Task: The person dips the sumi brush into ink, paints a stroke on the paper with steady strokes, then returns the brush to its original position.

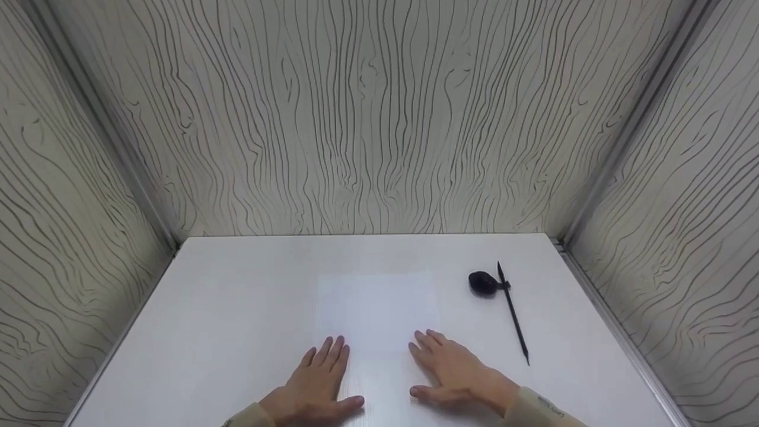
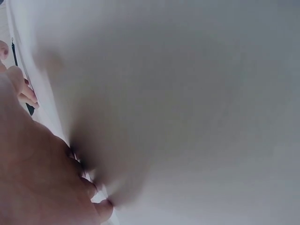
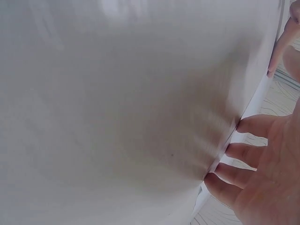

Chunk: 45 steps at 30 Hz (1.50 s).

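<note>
A plain white sheet [image 1: 376, 308], probably paper, lies flat in the middle of the white table [image 1: 237, 308]. My left hand [image 1: 317, 379] rests palm down by its near left corner, fingers straight and thumb spread. By the near right corner rests my right hand [image 1: 453, 370], fingers extended forward and thumb out to the side. Both wrist views show fingertips touching the white surface, with nothing gripped. To the right of my right hand lies a slim black stick [image 1: 514, 317] with pointed ends. A rounded black piece [image 1: 483, 284] joins it through a small clip.
Wood-grain patterned panels [image 1: 367, 118] stand behind the table and on both sides. Grey metal rails [image 1: 622, 356] run along the table's side edges and up the corners.
</note>
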Each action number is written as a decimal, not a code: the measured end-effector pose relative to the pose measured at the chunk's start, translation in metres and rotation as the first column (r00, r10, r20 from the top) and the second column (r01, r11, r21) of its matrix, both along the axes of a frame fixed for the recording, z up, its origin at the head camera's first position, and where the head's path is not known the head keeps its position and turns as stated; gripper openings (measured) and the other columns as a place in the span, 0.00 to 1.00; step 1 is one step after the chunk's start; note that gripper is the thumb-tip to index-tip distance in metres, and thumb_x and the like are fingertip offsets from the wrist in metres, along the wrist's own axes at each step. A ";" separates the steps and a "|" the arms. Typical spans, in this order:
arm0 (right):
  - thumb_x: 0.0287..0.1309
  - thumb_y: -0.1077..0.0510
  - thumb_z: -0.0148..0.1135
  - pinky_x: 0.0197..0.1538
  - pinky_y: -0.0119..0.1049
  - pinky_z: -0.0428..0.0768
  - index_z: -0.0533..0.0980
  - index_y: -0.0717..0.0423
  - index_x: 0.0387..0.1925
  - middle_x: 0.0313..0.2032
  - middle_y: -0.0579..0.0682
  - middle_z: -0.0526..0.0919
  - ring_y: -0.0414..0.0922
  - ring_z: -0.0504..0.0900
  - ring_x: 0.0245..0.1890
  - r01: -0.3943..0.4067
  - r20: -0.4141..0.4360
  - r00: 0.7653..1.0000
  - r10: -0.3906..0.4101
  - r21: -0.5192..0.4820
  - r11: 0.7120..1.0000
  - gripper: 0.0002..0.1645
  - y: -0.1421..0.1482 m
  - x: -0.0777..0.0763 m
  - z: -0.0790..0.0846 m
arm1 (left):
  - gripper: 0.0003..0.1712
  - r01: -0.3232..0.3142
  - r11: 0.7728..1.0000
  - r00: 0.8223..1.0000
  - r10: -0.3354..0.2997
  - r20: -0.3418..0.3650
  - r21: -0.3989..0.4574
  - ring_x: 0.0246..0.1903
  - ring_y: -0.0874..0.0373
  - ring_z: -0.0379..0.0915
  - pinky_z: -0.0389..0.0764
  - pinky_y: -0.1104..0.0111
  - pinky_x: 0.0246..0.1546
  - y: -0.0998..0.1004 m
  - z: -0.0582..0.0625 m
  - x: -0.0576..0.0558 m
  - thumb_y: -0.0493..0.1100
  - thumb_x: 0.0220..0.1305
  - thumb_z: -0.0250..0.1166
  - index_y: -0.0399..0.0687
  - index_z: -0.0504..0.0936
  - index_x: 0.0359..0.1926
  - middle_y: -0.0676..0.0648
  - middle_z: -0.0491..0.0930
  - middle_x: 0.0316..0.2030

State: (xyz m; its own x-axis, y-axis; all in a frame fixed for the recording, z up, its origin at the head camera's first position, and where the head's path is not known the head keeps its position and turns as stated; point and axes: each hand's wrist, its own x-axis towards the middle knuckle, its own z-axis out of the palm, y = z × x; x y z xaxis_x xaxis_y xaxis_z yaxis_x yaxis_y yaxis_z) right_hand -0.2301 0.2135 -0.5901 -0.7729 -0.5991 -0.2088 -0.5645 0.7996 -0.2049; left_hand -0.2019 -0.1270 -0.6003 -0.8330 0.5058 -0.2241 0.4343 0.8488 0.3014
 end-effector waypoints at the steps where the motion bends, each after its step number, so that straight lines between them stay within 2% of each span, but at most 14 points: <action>1: 0.74 0.16 0.47 0.85 0.66 0.69 0.65 0.54 0.87 0.88 0.60 0.64 0.66 0.64 0.87 -0.005 -0.007 1.000 0.005 -0.002 1.000 0.60 0.000 0.001 0.000 | 0.67 -0.002 1.000 1.000 0.002 -0.001 -0.001 0.92 0.35 0.45 0.55 0.32 0.87 0.000 0.000 0.001 0.85 0.73 0.48 0.38 0.54 0.90 0.38 0.49 0.92; 10: 0.73 0.16 0.50 0.81 0.68 0.73 0.67 0.52 0.86 0.87 0.60 0.66 0.66 0.67 0.86 -0.015 -0.009 1.000 0.015 -0.018 1.000 0.59 0.007 0.010 0.000 | 0.66 0.015 1.000 1.000 -0.015 0.018 0.021 0.91 0.30 0.44 0.55 0.28 0.85 0.004 0.001 0.009 0.82 0.75 0.52 0.35 0.53 0.89 0.35 0.48 0.92; 15: 0.74 0.16 0.49 0.81 0.68 0.73 0.67 0.51 0.86 0.87 0.59 0.67 0.66 0.67 0.86 -0.021 -0.015 1.000 0.021 -0.031 0.999 0.58 0.009 0.015 -0.002 | 0.63 0.023 0.999 1.000 -0.023 -0.011 0.022 0.90 0.30 0.48 0.58 0.27 0.84 0.005 -0.002 0.014 0.80 0.77 0.52 0.34 0.56 0.88 0.34 0.51 0.91; 21: 0.74 0.17 0.49 0.80 0.68 0.73 0.67 0.51 0.86 0.86 0.60 0.67 0.67 0.68 0.85 -0.019 -0.008 1.000 0.019 -0.033 0.999 0.58 0.011 0.021 -0.002 | 0.62 0.064 0.998 0.996 -0.064 -0.061 -0.003 0.89 0.29 0.53 0.65 0.28 0.81 0.004 -0.004 0.018 0.79 0.77 0.54 0.33 0.59 0.87 0.33 0.55 0.90; 24: 0.74 0.16 0.49 0.80 0.69 0.73 0.67 0.51 0.86 0.87 0.59 0.67 0.66 0.67 0.85 -0.011 -0.001 1.000 0.011 -0.024 1.000 0.59 0.010 0.022 -0.001 | 0.62 0.068 0.998 0.995 -0.068 -0.067 -0.003 0.89 0.30 0.53 0.66 0.28 0.81 0.004 -0.003 0.017 0.79 0.77 0.53 0.34 0.59 0.87 0.33 0.55 0.90; 29: 0.73 0.15 0.49 0.80 0.69 0.73 0.68 0.51 0.86 0.87 0.59 0.67 0.66 0.67 0.85 -0.003 0.000 1.000 0.003 -0.016 1.000 0.59 0.008 0.021 0.000 | 0.62 0.048 0.999 0.998 -0.047 -0.047 0.009 0.90 0.32 0.48 0.60 0.31 0.85 0.001 -0.002 0.012 0.81 0.78 0.47 0.36 0.57 0.89 0.35 0.51 0.91; 33: 0.74 0.15 0.48 0.81 0.68 0.72 0.67 0.51 0.86 0.87 0.59 0.66 0.66 0.66 0.86 -0.004 0.020 1.000 0.004 -0.016 1.000 0.59 0.007 0.021 0.001 | 0.61 0.054 0.998 0.997 -0.053 -0.049 0.028 0.90 0.31 0.48 0.59 0.30 0.85 -0.003 -0.002 0.010 0.80 0.79 0.47 0.36 0.57 0.89 0.35 0.51 0.91; 41: 0.78 0.20 0.50 0.80 0.67 0.75 0.71 0.49 0.84 0.85 0.57 0.70 0.65 0.69 0.84 -0.014 0.017 1.000 0.015 -0.045 0.999 0.51 0.015 0.015 0.008 | 0.56 0.088 0.994 0.992 -0.082 -0.094 0.061 0.88 0.27 0.52 0.63 0.27 0.82 -0.005 -0.002 0.009 0.74 0.82 0.50 0.31 0.59 0.87 0.32 0.54 0.90; 45: 0.80 0.23 0.52 0.79 0.64 0.77 0.73 0.48 0.82 0.82 0.55 0.74 0.61 0.74 0.82 -0.034 -0.019 0.999 0.033 -0.049 0.998 0.46 0.024 0.008 0.015 | 0.56 0.094 0.994 0.991 -0.088 -0.096 0.059 0.88 0.26 0.53 0.64 0.27 0.81 -0.004 -0.003 0.008 0.74 0.82 0.51 0.31 0.59 0.86 0.32 0.55 0.89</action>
